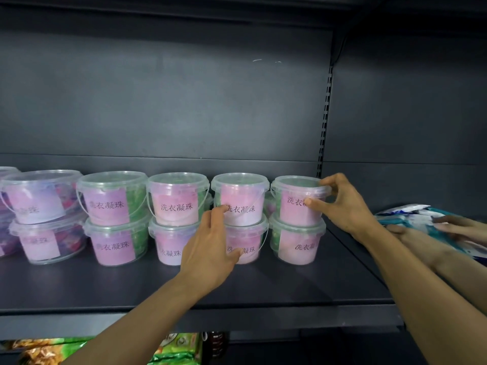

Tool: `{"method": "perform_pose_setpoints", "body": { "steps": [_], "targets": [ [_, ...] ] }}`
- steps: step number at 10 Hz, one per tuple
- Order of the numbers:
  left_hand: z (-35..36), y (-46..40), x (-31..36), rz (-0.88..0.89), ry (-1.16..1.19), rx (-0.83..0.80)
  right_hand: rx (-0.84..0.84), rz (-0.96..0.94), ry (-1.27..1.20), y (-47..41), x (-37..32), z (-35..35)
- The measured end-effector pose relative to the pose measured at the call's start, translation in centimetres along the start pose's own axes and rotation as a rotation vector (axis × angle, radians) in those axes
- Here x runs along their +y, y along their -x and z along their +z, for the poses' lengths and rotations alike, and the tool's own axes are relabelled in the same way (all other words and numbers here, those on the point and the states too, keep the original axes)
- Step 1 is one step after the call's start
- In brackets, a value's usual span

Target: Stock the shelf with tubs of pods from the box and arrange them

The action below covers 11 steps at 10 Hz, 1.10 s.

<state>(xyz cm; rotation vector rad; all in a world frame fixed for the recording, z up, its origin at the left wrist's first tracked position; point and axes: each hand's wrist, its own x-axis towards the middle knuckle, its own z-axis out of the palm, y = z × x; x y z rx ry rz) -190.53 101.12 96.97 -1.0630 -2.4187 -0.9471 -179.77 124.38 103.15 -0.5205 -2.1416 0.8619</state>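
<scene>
Clear tubs of pods with pink labels stand two high in a row on the dark shelf (290,283). My right hand (342,204) grips the top right tub (295,204) at its lid and side; that tub sits on the bottom right tub (297,243). My left hand (210,246) reaches between two stacks. Its thumb lies against the lower tub of the second stack from the right (247,246) and its fingers touch the upper tub (242,204) there. The box is out of view.
More stacked tubs (113,217) run off to the left. On the neighbouring shelf to the right, another person's hands (432,233) handle blue and white packets (411,214). Green snack bags (176,349) lie on the shelf below.
</scene>
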Motion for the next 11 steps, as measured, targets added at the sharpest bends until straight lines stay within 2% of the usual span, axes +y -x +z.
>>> {"method": "perform_pose_setpoints", "body": {
  "steps": [1,2,3,5,7,9,10,11],
  "targets": [
    [-0.6,-0.2,0.5,0.036,-0.04,0.065,0.034,-0.044,0.048,0.9,-0.5,0.1],
    [-1.4,-1.5,0.9,0.177,-0.147,0.281,0.026,-0.086,0.119,1.6,-1.4,0.6],
    [-2.2,-3.6,1.0,0.263,-0.298,0.383,0.011,-0.073,0.206,1.8,-1.7,1.3],
    [-2.5,-5.9,0.4,0.279,-0.487,0.276,0.037,-0.093,0.259,1.5,-1.2,1.9],
    [-2.3,-6.3,0.0,0.287,-0.507,0.277,0.022,-0.089,0.284,1.4,-1.1,2.0],
    [-3.9,-6.1,0.0,0.313,-0.471,0.132,0.037,-0.108,0.398,1.9,-1.6,2.0],
    [-5.2,-5.6,-0.9,0.325,-0.465,0.197,0.071,-0.291,0.526,2.4,-3.1,3.0],
    [-7.0,-5.2,-1.9,0.211,-0.531,0.18,0.027,-0.416,0.591,2.4,-4.6,4.6]
  ]
}}
